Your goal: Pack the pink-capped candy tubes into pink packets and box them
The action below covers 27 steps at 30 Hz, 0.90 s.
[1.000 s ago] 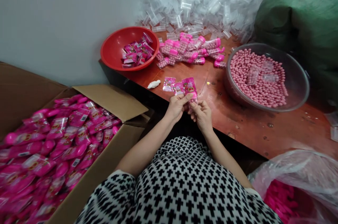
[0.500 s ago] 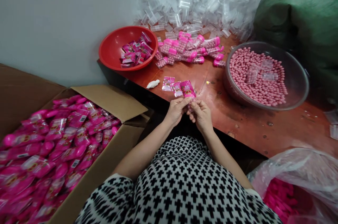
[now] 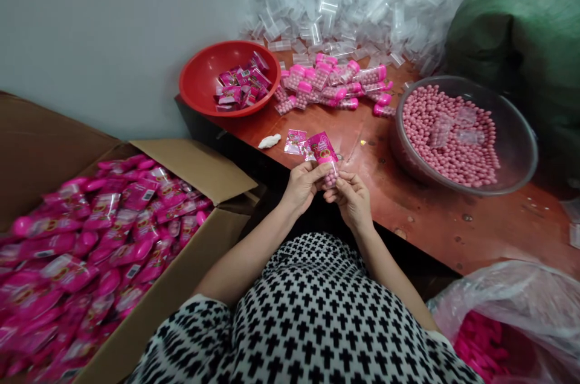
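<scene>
At the table's front edge, both my hands hold a small clear candy tube with a printed pink wrapper (image 3: 323, 147) on its far end. Pink candy balls (image 3: 330, 179) show through its near end. My left hand (image 3: 302, 186) pinches it from the left with the thumb on top. From the right, the curled fingers of my right hand (image 3: 352, 198) grip its near end. Just beyond my left hand, a flat pink packet (image 3: 295, 141) lies on the table, and another is partly hidden behind the held wrapper.
A red bowl (image 3: 190, 85) contains pink packets. Beside it are piled pink-capped candy tubes (image 3: 335, 83), with clear empty tubes (image 3: 330, 3) behind. At right stands a basin (image 3: 521, 148) of pink balls. A cardboard box (image 3: 194, 169) of wrapped tubes is at left, a plastic bag (image 3: 512, 287) at lower right.
My right hand has shifted slightly down and right, so more of the candy balls at the tube's near end show. The whole view has shifted a little.
</scene>
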Motion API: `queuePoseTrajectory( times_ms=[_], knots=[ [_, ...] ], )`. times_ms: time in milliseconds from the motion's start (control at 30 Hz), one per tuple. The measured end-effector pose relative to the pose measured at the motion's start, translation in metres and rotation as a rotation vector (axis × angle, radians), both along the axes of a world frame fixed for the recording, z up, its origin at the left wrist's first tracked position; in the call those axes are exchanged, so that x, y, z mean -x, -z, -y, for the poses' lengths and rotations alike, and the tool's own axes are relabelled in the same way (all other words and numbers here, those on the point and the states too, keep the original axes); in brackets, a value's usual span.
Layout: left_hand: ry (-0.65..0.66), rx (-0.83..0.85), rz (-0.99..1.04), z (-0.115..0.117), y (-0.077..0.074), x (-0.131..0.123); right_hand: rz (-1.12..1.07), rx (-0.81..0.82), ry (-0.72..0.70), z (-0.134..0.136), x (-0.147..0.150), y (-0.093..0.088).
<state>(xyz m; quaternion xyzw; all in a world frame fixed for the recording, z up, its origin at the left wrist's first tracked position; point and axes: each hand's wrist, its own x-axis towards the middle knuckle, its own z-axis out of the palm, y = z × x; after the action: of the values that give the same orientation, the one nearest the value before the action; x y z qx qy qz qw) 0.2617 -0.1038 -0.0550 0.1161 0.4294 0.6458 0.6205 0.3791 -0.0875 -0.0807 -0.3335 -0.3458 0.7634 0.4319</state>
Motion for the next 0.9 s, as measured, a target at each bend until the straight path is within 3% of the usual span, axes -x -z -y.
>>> queuePoseTrajectory(
  times_ms=[200,333,500,600,667,733,833,900],
  knots=[
    [-0.043,-0.025,0.011,-0.001,0.003,-0.004,0.112,-0.140,0.101,0.008,0.004,-0.002],
    [-0.021,-0.003,-0.028,0.004,0.005,-0.011,0.100,-0.139,0.124,0.004,0.004,-0.001],
    [0.034,-0.022,0.038,0.011,0.009,-0.011,0.064,-0.047,-0.007,-0.012,0.006,0.002],
    [0.067,0.000,0.032,0.024,0.006,0.003,0.078,-0.043,-0.153,-0.013,0.017,-0.001],
    [-0.062,-0.005,-0.014,0.044,-0.002,0.023,0.076,-0.068,-0.261,-0.010,0.026,-0.005],
    [-0.347,-0.050,-0.089,0.071,-0.010,0.052,0.067,-0.096,-0.317,-0.007,0.033,-0.009],
    [-0.812,-0.128,-0.268,0.105,-0.016,0.097,0.104,-0.127,-0.259,-0.010,0.032,-0.010],
    [-0.900,-0.111,-0.386,0.108,-0.011,0.114,0.159,-0.136,-0.183,-0.016,0.027,-0.008]
  ],
)
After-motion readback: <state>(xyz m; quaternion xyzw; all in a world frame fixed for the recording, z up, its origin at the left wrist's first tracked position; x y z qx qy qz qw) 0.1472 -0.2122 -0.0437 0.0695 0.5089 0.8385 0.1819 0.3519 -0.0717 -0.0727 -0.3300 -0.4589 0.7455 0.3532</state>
